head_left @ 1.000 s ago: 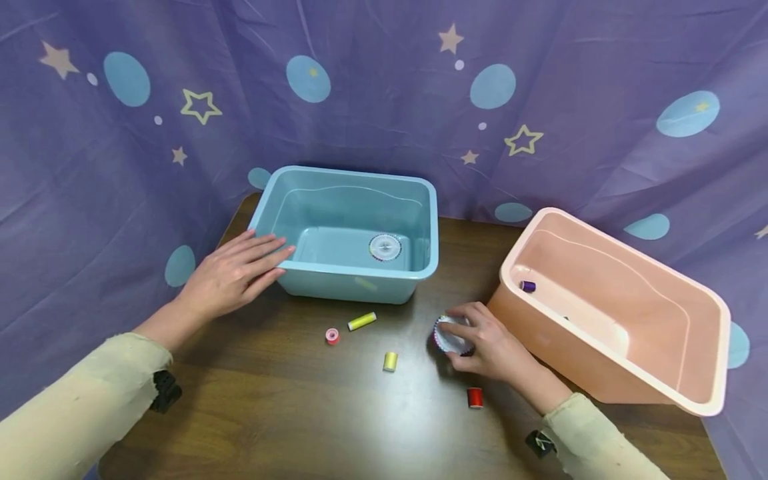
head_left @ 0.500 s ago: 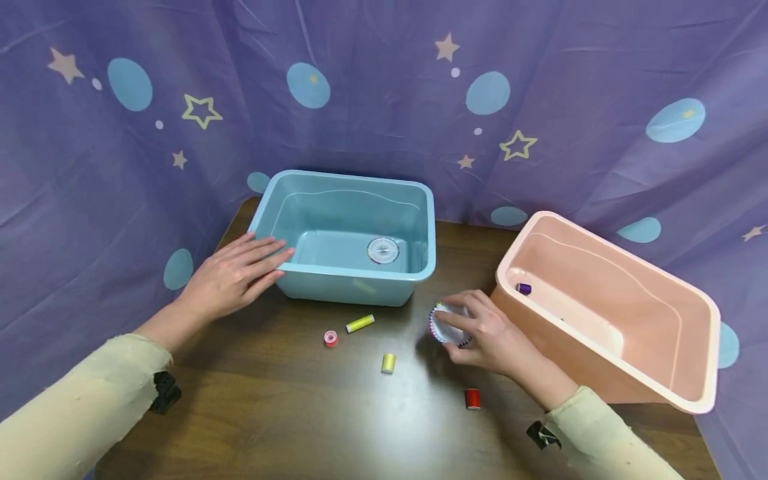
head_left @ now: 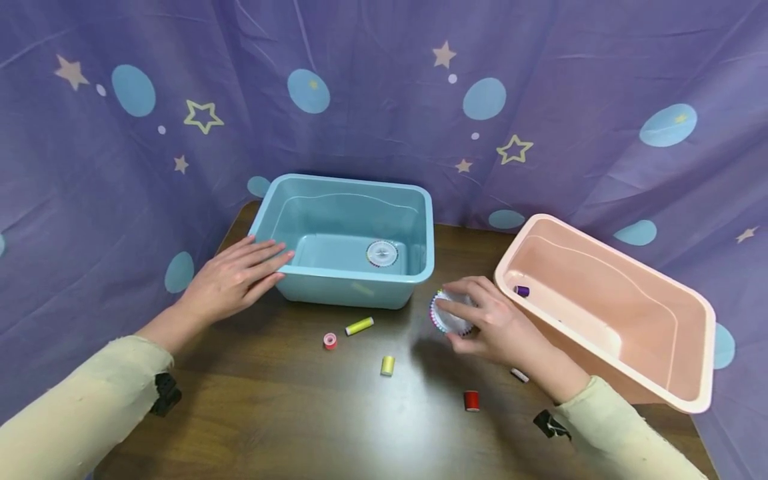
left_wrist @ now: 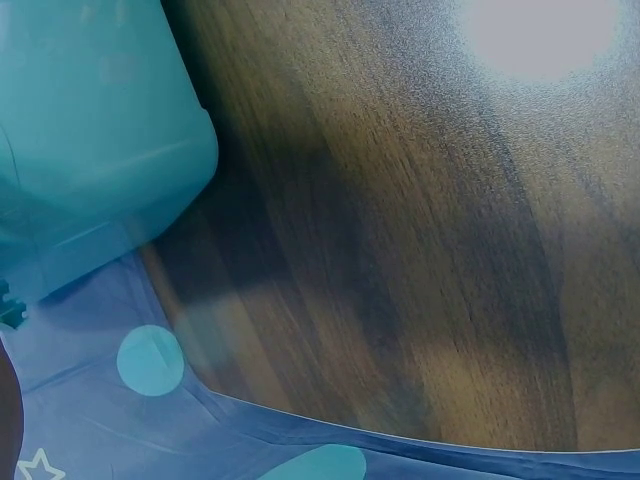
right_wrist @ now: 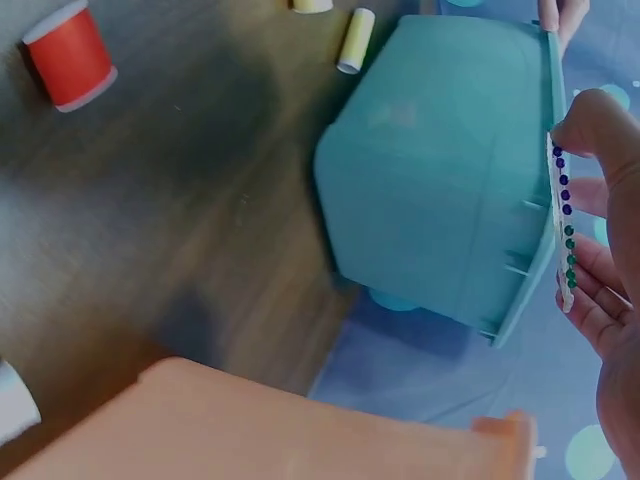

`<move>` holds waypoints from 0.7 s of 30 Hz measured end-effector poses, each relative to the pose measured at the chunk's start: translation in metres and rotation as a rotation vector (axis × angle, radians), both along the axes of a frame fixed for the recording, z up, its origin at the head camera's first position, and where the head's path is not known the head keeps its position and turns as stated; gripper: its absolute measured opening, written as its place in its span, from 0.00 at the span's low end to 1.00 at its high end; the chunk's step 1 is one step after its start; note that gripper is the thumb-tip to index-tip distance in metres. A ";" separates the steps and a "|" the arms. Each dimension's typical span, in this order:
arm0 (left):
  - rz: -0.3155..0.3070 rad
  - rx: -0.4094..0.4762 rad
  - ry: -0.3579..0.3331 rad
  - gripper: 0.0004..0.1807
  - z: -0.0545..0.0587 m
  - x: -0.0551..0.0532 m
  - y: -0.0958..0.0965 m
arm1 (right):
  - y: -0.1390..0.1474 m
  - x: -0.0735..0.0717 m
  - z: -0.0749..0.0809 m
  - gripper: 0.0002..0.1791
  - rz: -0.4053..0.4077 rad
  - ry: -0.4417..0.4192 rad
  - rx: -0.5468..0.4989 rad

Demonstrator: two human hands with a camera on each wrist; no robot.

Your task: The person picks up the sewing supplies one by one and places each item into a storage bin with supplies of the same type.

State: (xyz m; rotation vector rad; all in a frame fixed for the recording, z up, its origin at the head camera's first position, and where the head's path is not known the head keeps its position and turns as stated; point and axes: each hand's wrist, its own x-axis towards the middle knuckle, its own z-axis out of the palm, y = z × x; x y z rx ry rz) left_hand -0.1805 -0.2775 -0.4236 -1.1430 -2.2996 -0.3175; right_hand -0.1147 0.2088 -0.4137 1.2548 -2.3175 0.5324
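One pin wheel [head_left: 450,324], pinched by right hand [head_left: 495,323] above bench [head_left: 336,413]; left hand [head_left: 234,275] lies spread over near-left corner of blue tub [head_left: 324,287]; carrying step, presumably, next needing steady grip.

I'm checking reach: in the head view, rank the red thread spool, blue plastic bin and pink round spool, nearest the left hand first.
1. Blue plastic bin, touched at one corner.
2. Pink round spool, front right.
3. Red thread spool, farther right.

White glare burns on the wooden table [left_wrist: 450,230], while soft shadow darkens it beside the blue bin [left_wrist: 100,120].
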 end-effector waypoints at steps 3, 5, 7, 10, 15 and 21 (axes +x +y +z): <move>0.001 -0.002 -0.003 0.33 0.000 0.000 0.000 | -0.001 -0.004 0.011 0.26 0.003 0.020 0.012; 0.000 0.000 -0.001 0.34 -0.001 0.000 0.000 | -0.002 -0.007 0.019 0.25 0.004 0.036 0.023; -0.006 0.003 0.006 0.34 -0.001 0.000 0.000 | -0.003 -0.011 0.027 0.25 0.010 0.046 0.025; -0.012 0.007 0.019 0.33 -0.001 0.000 0.000 | -0.006 -0.018 0.040 0.24 0.021 0.055 0.034; -0.015 0.012 0.042 0.32 0.000 0.000 0.000 | -0.014 -0.034 0.059 0.25 0.056 0.075 0.035; -0.024 0.016 0.041 0.31 0.000 0.001 0.001 | -0.023 -0.052 0.075 0.24 0.066 0.085 0.046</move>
